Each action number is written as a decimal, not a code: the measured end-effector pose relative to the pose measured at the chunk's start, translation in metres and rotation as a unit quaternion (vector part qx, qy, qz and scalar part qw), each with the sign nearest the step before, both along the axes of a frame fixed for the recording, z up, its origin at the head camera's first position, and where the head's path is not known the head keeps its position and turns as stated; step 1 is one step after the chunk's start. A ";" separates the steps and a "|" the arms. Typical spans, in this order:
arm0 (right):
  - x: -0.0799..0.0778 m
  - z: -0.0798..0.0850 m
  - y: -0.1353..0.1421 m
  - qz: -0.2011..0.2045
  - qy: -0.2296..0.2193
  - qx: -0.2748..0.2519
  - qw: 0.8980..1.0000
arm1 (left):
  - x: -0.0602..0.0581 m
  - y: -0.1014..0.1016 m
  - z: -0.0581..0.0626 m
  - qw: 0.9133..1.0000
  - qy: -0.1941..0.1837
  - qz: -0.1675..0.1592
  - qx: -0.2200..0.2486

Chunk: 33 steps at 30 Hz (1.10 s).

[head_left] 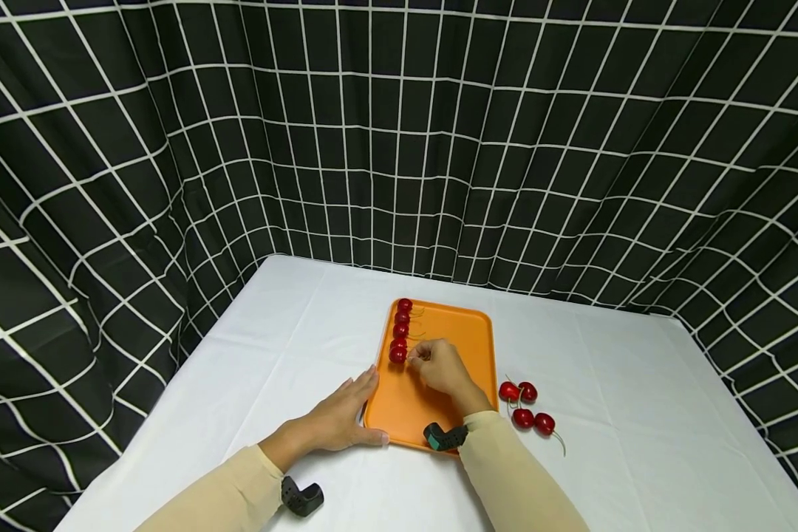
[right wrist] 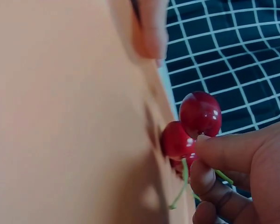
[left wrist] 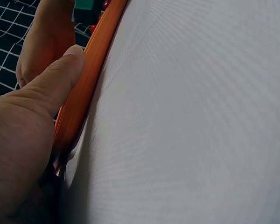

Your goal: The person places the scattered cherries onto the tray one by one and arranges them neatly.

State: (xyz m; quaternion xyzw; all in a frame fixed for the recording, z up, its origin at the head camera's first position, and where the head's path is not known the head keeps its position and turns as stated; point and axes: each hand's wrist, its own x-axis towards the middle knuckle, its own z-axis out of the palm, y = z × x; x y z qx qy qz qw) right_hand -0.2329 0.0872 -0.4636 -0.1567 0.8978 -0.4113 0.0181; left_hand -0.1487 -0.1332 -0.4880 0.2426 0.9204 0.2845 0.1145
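Note:
My right hand (head_left: 442,367) pinches a red cherry (right wrist: 200,113) by its stem, close to the fruit, between thumb and fingertips. In the right wrist view this cherry hangs just off the tray surface, beside another cherry (right wrist: 176,141) with a green stem. More cherries (head_left: 403,318) form a row along the left side of the orange tray (head_left: 465,332), stems pointing right. My left hand (head_left: 338,417) rests at the tray's near left corner, fingers extended along the left edge. Its thumb (left wrist: 60,77) touches the near rim.
To the right of the tray, several loose cherries (head_left: 522,418) with stems lie on the white tablecloth (head_left: 612,414). A black curtain with white grid lines (head_left: 386,148) surrounds the table at the back and sides. Each wrist wears a black camera mount (head_left: 302,496).

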 end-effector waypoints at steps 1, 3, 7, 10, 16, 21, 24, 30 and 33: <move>0.000 -0.002 0.000 0.003 0.003 0.009 1.000 | 0.000 0.000 0.000 1.000 0.000 0.000 0.000; -0.001 -0.003 -0.001 0.005 0.013 0.028 1.000 | 0.000 0.000 0.000 1.000 0.000 0.000 0.000; -0.001 -0.005 -0.002 0.008 0.020 0.051 0.998 | 0.000 0.000 0.001 1.000 0.001 0.000 0.000; -0.002 -0.007 -0.002 0.010 0.017 0.056 0.998 | 0.000 0.000 0.001 1.000 0.001 0.000 0.000; -0.005 -0.010 -0.003 0.009 0.010 0.061 0.998 | 0.000 0.000 0.000 1.000 0.003 0.001 0.001; -0.006 -0.011 -0.004 0.013 0.011 0.061 0.998 | 0.000 -0.001 -0.001 1.000 0.002 0.003 0.003; -0.005 -0.010 -0.004 0.013 0.008 0.062 0.998 | 0.000 -0.001 -0.001 1.000 0.001 0.001 0.004; -0.004 -0.008 -0.003 0.011 0.003 0.064 0.998 | 0.000 -0.001 -0.001 1.000 -0.003 0.000 0.006; -0.004 -0.008 0.000 0.007 -0.003 0.064 0.998 | 0.000 -0.001 0.000 1.000 -0.008 0.002 0.006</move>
